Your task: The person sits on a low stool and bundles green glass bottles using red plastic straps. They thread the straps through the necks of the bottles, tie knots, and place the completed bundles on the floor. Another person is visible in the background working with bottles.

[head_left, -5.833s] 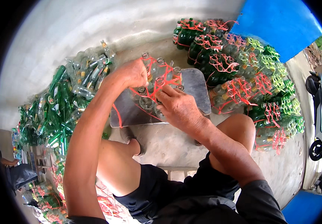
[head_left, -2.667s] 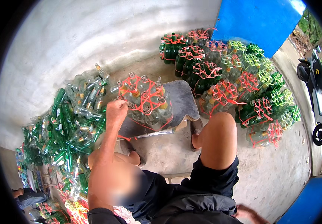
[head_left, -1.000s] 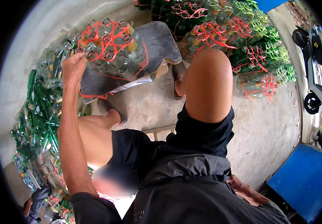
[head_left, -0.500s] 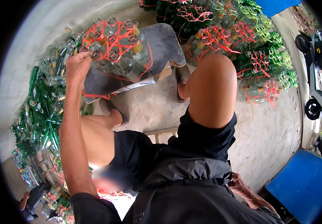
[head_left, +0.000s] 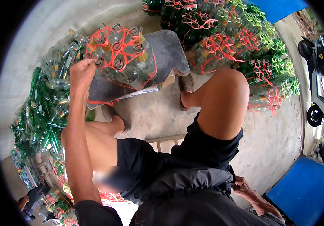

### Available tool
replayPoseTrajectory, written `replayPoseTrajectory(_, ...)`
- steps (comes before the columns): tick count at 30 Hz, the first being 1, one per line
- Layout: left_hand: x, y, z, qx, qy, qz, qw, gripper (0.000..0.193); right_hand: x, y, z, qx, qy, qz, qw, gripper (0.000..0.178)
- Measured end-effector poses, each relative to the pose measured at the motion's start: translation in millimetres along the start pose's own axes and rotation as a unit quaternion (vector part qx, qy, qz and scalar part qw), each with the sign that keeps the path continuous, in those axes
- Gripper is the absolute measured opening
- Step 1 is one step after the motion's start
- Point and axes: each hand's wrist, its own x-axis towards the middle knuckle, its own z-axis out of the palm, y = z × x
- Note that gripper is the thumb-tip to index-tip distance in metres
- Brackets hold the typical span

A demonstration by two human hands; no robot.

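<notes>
A bundle of clear glass bottles (head_left: 131,76), laced around the necks with red plastic strap (head_left: 128,53), stands upright on a dark, worn board (head_left: 168,49). My left hand (head_left: 82,73) is closed at the bundle's near left edge. Whether its fingers grip a bottle neck or the strap there, I cannot tell. A loose red strap end (head_left: 105,102) hangs at the board's front edge, below that hand. My right hand (head_left: 243,187) is down beside my right hip, away from the bottles, with its fingers partly hidden.
Loose green and clear bottles (head_left: 41,109) are heaped along the wall on the left. Several strapped bundles (head_left: 216,49) stand at the far right. A motor scooter (head_left: 321,83) is parked beyond, with a blue panel (head_left: 305,190) nearer. Another person (head_left: 30,203) is at lower left.
The whole view has shifted slightly, with the scene sitting lower and a little to the right. My left hand stays at the same edge of the bundle.
</notes>
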Motion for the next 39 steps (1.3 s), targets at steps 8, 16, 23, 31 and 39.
replayPoseTrajectory(8,1,-1,0,0.001,0.007,-0.011,1.000,0.023,1,5,1,0.007,-0.031,0.017,0.999,0.028)
replayPoseTrajectory(16,0,4,3,-0.009,0.006,-0.011,1.000,0.022,-9,37,16,0.068,-0.055,0.065,0.994,0.012)
replayPoseTrajectory(23,-7,1,2,0.128,0.076,0.156,0.976,0.020,38,-3,-57,-0.123,-0.166,0.078,0.975,0.017)
replayPoseTrajectory(31,-7,-6,5,0.034,0.054,0.095,0.993,0.016,144,-129,-130,-0.311,0.262,-0.027,0.913,0.012)
replayPoseTrajectory(39,-20,-6,10,-0.050,0.049,0.056,0.996,0.019,238,-305,-68,-0.225,0.307,-0.271,0.884,0.011)
